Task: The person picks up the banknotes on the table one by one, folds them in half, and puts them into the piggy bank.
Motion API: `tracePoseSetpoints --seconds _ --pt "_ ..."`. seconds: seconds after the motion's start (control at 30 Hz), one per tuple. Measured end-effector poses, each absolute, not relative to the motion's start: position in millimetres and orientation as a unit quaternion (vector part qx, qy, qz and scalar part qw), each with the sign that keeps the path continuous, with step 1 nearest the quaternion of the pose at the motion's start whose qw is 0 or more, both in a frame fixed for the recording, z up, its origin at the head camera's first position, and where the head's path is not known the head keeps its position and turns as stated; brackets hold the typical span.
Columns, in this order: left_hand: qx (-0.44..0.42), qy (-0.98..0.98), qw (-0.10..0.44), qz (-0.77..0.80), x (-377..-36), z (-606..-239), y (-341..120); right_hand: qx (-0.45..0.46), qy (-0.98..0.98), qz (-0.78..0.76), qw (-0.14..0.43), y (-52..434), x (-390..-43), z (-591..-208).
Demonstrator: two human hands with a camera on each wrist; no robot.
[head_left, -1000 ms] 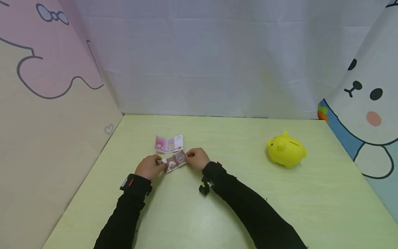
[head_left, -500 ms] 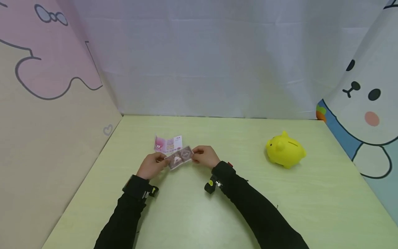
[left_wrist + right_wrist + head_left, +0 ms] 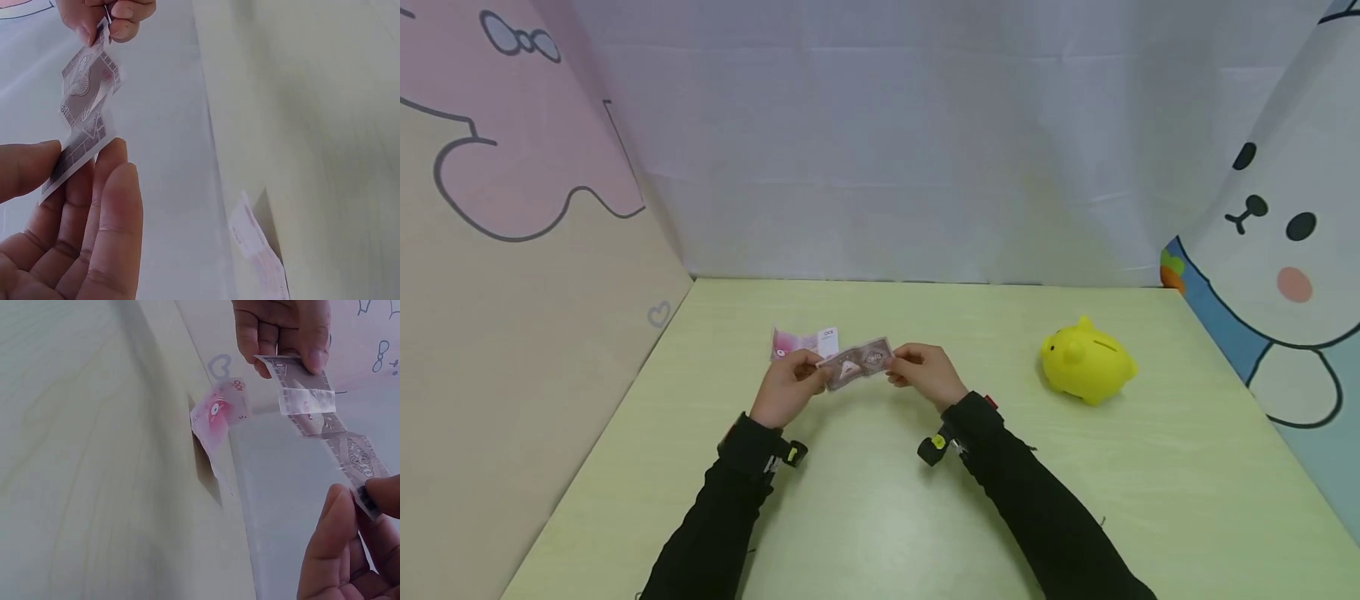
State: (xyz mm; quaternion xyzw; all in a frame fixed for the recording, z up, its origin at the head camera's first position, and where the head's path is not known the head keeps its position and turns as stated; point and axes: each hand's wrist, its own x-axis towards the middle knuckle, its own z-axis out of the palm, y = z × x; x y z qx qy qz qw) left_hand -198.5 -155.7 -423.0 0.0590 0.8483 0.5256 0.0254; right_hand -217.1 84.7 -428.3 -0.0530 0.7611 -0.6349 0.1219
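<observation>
A creased brownish-purple banknote (image 3: 856,364) is stretched between both hands, raised above the table. The left hand (image 3: 787,387) pinches its left end between thumb and fingers, and the right hand (image 3: 928,372) pinches the right end. Folds across the note show in the left wrist view, where the banknote (image 3: 87,87) zigzags. On the table behind the left hand lies a pink banknote (image 3: 808,342), partly hidden by that hand; in the right wrist view this pink banknote (image 3: 215,412) is bent and marked 100.
A yellow piggy bank (image 3: 1087,362) with a slot in its back stands on the right part of the pale wooden table (image 3: 865,517). A white cloth (image 3: 880,150) hangs behind the far edge. Printed cartoon panels flank both sides.
Both hands have lifted the brownish banknote off the table and carried it up and to the right. The pink banknote and piggy bank have stayed put.
</observation>
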Motion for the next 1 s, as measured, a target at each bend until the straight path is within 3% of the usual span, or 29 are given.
tracePoseSetpoints --seconds 1.0 --pt "0.147 0.810 -0.064 0.565 -190 -379 -73 -0.083 0.746 -0.660 -0.005 161 -197 -399"
